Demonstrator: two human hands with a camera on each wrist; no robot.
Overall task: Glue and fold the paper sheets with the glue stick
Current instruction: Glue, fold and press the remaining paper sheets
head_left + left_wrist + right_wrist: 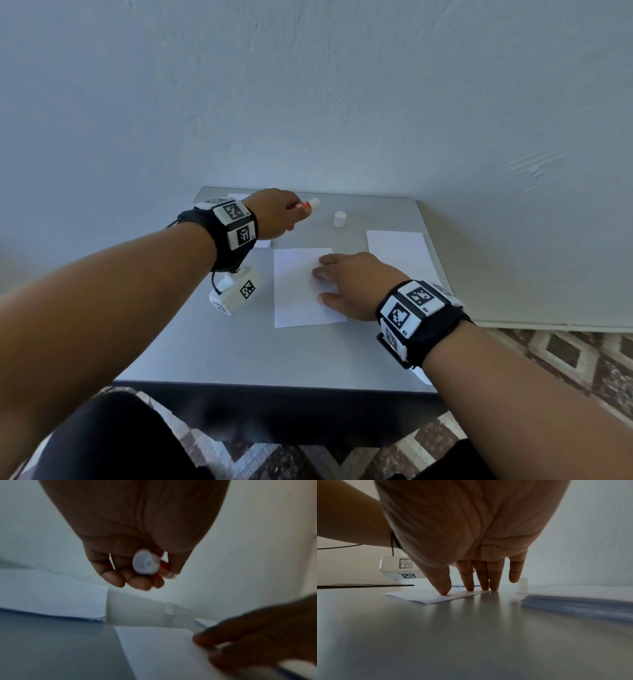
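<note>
My left hand (278, 214) grips a red and white glue stick (306, 205), uncapped, its white end (145, 563) pointing away over the far part of the grey table (239, 353). A white paper sheet (298, 291) lies flat in the middle of the table. My right hand (346, 282) rests on its right side with straight fingers (467, 580) and thumb pressing it down. The glue stick's white cap (339, 219) stands upright on the table beyond the sheet, apart from both hands.
A stack of white sheets (400, 253) lies at the right of the table, by the wall. More paper (51, 595) lies at the far left under my left hand. The table's front edge (274, 385) is near my legs; patterned floor lies below.
</note>
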